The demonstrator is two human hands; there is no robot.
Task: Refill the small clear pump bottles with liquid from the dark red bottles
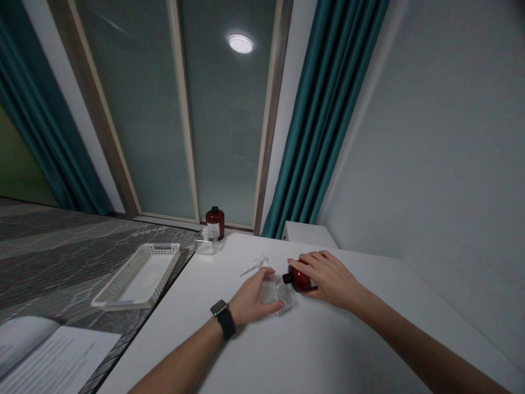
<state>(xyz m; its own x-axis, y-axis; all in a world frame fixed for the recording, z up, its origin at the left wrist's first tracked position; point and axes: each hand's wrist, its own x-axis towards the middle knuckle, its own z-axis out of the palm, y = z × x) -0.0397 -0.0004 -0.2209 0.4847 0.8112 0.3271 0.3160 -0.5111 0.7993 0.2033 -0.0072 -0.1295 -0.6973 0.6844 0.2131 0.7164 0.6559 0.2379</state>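
Observation:
My right hand (pixel 326 276) grips a dark red-brown bottle (pixel 300 278) with a black neck or cap and part of a pale label showing. The bottle is tipped onto its side, its black end pointing left over the edge of a clear plastic container (pixel 275 291). Around that container curve the thumb and fingers of my left hand (pixel 254 300), which wears a dark watch at the wrist. Just behind the left hand lies a white pump top (pixel 258 264) on the white table (pixel 311 350). Whether liquid leaves the bottle cannot be made out.
At the table's far left corner stand another red-brown bottle (pixel 215 223) and a clear container (pixel 206 244) with something whitish in it. Left of the table, a white basket (pixel 164 276) and an open book (pixel 74 355) lie on a grey patterned surface. A wall (pixel 443 164) rises at right.

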